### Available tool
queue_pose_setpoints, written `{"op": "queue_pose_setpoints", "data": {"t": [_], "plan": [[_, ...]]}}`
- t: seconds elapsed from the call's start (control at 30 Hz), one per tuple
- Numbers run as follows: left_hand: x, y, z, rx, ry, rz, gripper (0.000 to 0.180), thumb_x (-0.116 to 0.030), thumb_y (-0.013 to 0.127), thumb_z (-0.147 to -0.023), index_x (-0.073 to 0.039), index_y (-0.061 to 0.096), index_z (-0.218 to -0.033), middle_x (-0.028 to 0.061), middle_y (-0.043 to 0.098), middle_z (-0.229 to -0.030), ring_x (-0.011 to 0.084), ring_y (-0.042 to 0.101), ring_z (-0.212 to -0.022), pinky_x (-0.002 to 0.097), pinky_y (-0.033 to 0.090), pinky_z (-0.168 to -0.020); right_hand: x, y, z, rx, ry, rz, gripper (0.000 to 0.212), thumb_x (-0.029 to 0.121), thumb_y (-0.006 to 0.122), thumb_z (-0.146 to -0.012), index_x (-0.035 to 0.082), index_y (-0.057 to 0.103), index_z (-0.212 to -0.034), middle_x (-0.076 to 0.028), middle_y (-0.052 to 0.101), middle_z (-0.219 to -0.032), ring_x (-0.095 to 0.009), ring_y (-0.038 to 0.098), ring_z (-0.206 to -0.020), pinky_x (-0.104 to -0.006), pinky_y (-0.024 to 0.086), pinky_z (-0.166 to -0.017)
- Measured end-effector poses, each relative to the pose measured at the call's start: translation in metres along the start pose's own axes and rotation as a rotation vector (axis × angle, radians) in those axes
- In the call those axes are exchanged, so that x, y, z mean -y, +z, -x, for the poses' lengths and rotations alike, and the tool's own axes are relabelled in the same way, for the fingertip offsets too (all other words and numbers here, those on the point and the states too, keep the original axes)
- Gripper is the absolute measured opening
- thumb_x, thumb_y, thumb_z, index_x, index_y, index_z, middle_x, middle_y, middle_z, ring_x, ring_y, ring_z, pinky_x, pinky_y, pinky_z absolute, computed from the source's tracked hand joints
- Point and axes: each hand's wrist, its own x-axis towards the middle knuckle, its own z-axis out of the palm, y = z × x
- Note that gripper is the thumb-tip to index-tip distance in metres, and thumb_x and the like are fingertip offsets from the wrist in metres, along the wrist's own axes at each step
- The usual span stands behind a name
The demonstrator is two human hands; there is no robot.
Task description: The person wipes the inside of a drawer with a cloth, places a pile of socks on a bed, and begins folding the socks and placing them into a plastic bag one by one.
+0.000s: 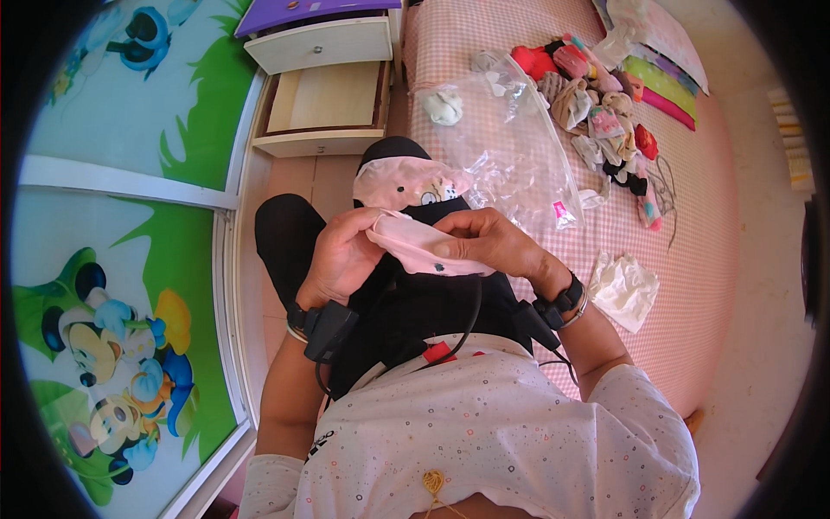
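Over my lap, both hands grip a small pale pink sock (424, 251). My left hand (341, 255) pinches its open end, and my right hand (488, 242) presses the other end with thumb on top. A second pink sock (406, 183) with a cartoon face lies on my knee just beyond the hands. A clear plastic bag (510, 143) lies on the pink checked bed (692, 251) to the right of my knee. Both wrists wear black bands with cables.
A heap of several colourful socks (605, 112) lies further up the bed, with a white sock (443, 105) and a crumpled white bag (624, 290) nearby. A white bedside cabinet (324, 95) with an open drawer stands ahead. A cartoon-printed sliding door (121, 259) fills the left.
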Motion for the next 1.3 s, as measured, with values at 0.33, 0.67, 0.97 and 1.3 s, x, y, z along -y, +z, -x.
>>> {"op": "queue_pose_setpoints", "data": {"t": [0.33, 0.67, 0.97, 1.3], "plan": [[0.007, -0.005, 0.002, -0.186, 0.055, -0.202, 0.034, -0.010, 0.051, -0.088, -0.002, 0.048, -0.122, 0.0125, 0.055, -0.114, 0.0203, 0.051, -0.110, 0.0356, 0.040, -0.095, 0.008, -0.006, -0.004, -0.019, -0.025, 0.012, 0.020, 0.012, 0.060, -0.087, 0.002, 0.062, -0.104, 0.004, 0.059, -0.082, 0.000, 0.050, -0.071, -0.0158, 0.043, -0.062], [-0.025, 0.030, 0.008, 0.134, -0.141, -0.816, 0.033, -0.006, 0.065, -0.077, 0.000, 0.054, -0.107, 0.0035, 0.057, -0.099, 0.0109, 0.054, -0.092, 0.0245, 0.043, -0.082, 0.015, -0.001, 0.002, 0.121, 0.012, 0.310, 0.023, 0.021, 0.064, -0.083, 0.003, 0.064, -0.097, 0.003, 0.056, -0.073, -0.003, 0.047, -0.064, -0.0188, 0.038, -0.054], [0.020, -0.026, 0.037, 0.010, 0.002, -0.176, 0.019, 0.001, 0.061, -0.075, -0.002, 0.055, -0.092, 0.0030, 0.056, -0.089, 0.0125, 0.055, -0.087, 0.0251, 0.043, -0.080, -0.011, -0.023, 0.018, 0.005, 0.022, 0.417, 0.020, 0.021, 0.071, -0.074, 0.003, 0.061, -0.078, 0.002, 0.048, -0.065, -0.005, 0.045, -0.061, -0.0193, 0.033, -0.054], [-0.006, -0.025, -0.017, -0.412, 0.363, -0.363, 0.015, -0.011, 0.059, -0.085, 0.000, 0.052, -0.092, 0.0052, 0.058, -0.086, 0.0115, 0.060, -0.077, 0.0256, 0.052, -0.065, 0.000, -0.038, -0.027, -0.224, -0.059, 0.035, 0.014, 0.014, 0.064, -0.081, 0.003, 0.055, -0.085, 0.002, 0.057, -0.073, -0.005, 0.051, -0.065, -0.0193, 0.039, -0.059]]}}
